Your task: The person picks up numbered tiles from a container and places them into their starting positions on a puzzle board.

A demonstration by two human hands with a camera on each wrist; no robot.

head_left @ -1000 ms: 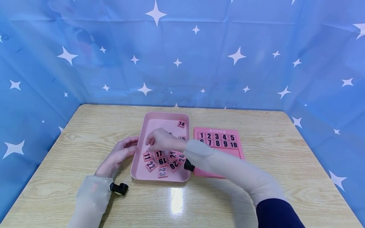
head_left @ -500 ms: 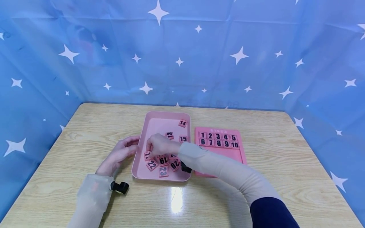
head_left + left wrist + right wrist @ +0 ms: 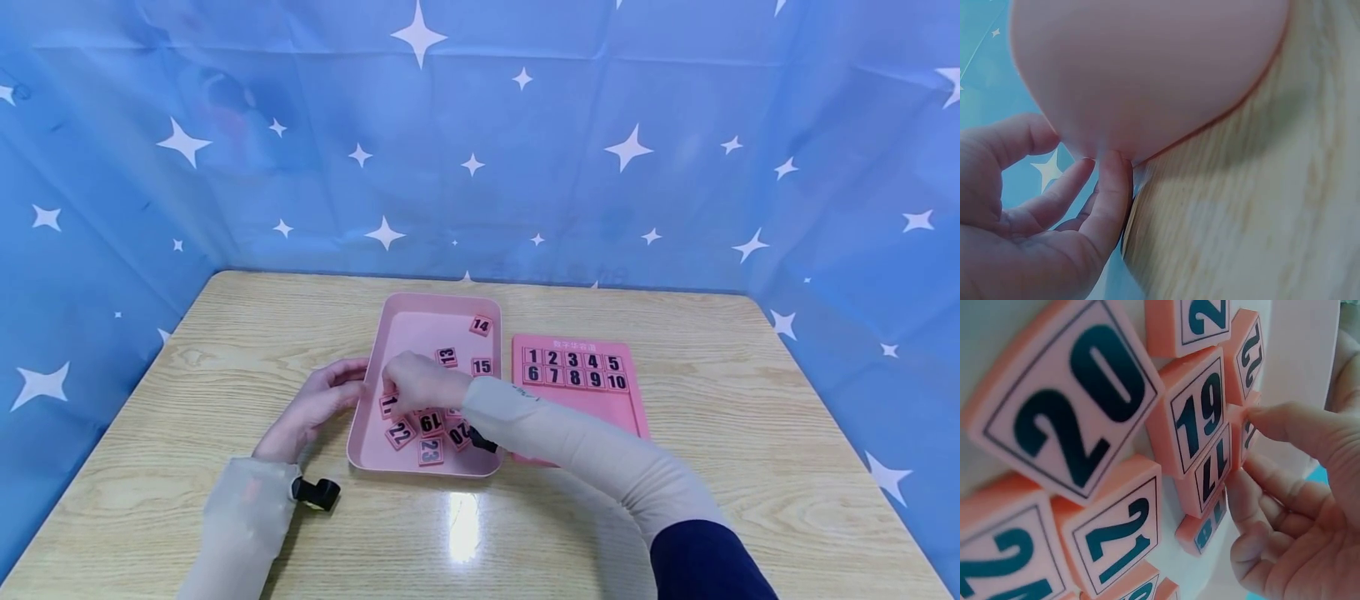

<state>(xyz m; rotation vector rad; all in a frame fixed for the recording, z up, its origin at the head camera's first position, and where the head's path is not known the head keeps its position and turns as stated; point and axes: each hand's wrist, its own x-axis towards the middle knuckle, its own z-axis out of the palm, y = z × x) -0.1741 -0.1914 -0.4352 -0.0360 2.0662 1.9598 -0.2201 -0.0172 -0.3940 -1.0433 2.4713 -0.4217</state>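
Note:
A pink tray (image 3: 367, 442) stands on the table and holds loose square number tiles. My right hand (image 3: 426, 382) reaches into it, and its thumb and finger pinch the "11" tile (image 3: 387, 406) by its edges. Close beside those fingers lie the "22" tile (image 3: 401, 433) and, in the right wrist view, the "19" tile (image 3: 1199, 415) and "17" tile (image 3: 1213, 472). My left hand (image 3: 324, 402) touches the tray's outer left side with its fingertips; the left wrist view shows them against the tray wall (image 3: 1147, 75). The right hand hides part of the tile pile in the head view.
Right of the tray lies a pink puzzle board (image 3: 592, 404), its top two rows filled with tiles 1 to 10. Tiles "14" (image 3: 481, 325), "13" (image 3: 447, 357) and "15" (image 3: 482, 367) lie farther back in the tray. A blue starry cloth (image 3: 480, 208) hangs behind the table.
My right hand has come down toward the front of the tray onto the "11" tile and taken hold of it. The left hand stays at the tray's side.

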